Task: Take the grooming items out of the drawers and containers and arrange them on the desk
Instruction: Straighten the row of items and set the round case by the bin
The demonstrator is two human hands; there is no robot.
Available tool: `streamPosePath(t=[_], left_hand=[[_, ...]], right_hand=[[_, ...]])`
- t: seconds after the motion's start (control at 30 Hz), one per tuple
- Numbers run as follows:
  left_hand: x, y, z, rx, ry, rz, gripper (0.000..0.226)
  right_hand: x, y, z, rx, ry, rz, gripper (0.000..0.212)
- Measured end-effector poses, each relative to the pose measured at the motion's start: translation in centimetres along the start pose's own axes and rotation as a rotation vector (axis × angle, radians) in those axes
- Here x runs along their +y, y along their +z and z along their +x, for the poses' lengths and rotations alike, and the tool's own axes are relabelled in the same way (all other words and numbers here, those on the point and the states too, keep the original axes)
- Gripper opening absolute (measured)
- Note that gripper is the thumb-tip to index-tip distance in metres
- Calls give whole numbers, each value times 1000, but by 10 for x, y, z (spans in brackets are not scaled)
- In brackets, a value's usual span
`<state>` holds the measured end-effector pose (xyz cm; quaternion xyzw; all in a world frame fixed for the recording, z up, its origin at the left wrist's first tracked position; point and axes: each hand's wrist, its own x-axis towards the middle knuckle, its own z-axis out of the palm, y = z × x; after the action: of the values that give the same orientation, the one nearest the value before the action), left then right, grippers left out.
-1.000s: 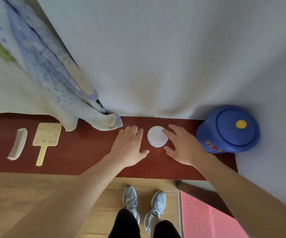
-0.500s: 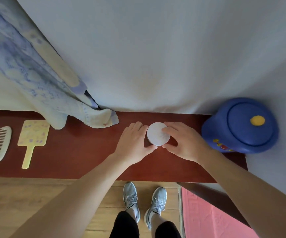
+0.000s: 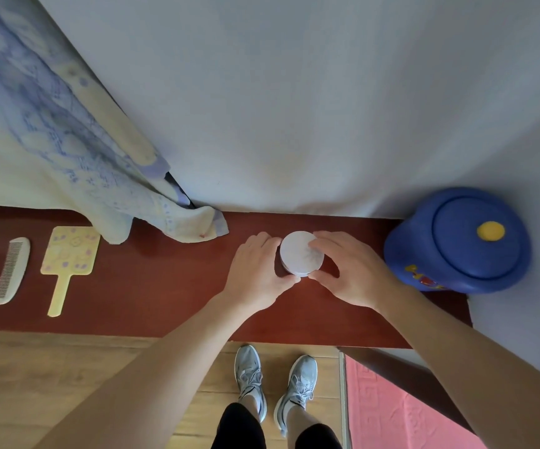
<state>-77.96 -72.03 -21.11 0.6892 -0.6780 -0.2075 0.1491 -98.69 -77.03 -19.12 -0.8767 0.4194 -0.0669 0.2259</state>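
One round jar (image 3: 301,254) (white, flat-topped)

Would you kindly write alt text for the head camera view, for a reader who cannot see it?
Seen from above, a person's left hand and right hand grip a small white-lidded jar standing on a dark red desk. A comb and a yellow paddle-shaped item lie at the left; a blue lidded pot stands at the right.

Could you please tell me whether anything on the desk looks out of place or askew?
Only the patterned cloth: its hanging end spills onto the desk and seems to overlap the top corner of the yellow hand mirror. The comb lies neatly beside it, and the white jar stands upright.
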Motion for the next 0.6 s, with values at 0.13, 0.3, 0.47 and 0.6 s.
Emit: streamPosePath(t=[0.13, 0.3, 0.47, 0.6], left_hand=[[0, 0, -1, 16, 3, -31, 60], [-1, 1, -3, 14, 31, 29, 61], [1, 3, -6, 18, 55, 110, 59], [1, 3, -6, 19, 59, 135, 56]], right_hand=[[0, -5, 3, -27, 51, 35, 48], [-2, -11, 11, 53, 135, 100, 42], [-3, -12, 18, 81, 174, 109, 38], [-4, -14, 23, 90, 213, 118, 26]])
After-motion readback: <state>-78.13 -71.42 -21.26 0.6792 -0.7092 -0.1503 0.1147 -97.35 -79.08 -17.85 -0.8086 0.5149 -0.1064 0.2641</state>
